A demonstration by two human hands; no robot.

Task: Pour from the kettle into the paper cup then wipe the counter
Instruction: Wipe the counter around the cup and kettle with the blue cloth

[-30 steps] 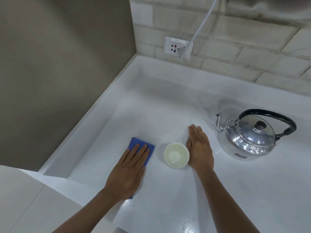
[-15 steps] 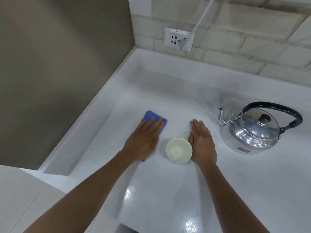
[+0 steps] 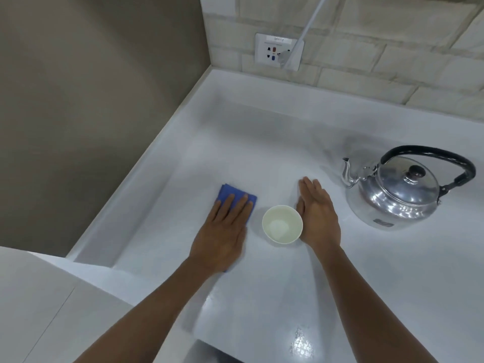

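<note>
Kettle first: your rounded, polished steel kettle sits upright on the smooth white counter at the right, black arched handle raised, dark knob on the lid, short curved spout aimed left toward your hands. Small white paper cup, round-rimmed, stands between your hands with a pale pool at the bottom; how full it is, hard to say. Your left hand lies flat, fingers spread and pressing down on the folded blue cloth, whose soft front corner pokes out past your fingertips while the rest is buried under your palm, with only a sliver showing by the wrist. Your right hand rests open and loose, palm down on the counter, its thumb edge just beside the cup; whether it touches the rim, you can't tell. Glossy glare spots break up the near counter. Behind, rough pale stone-block wall tiles carry a white wall socket with a white cable plugged in, running up out of frame; the socket label is too blurred to read.
</note>
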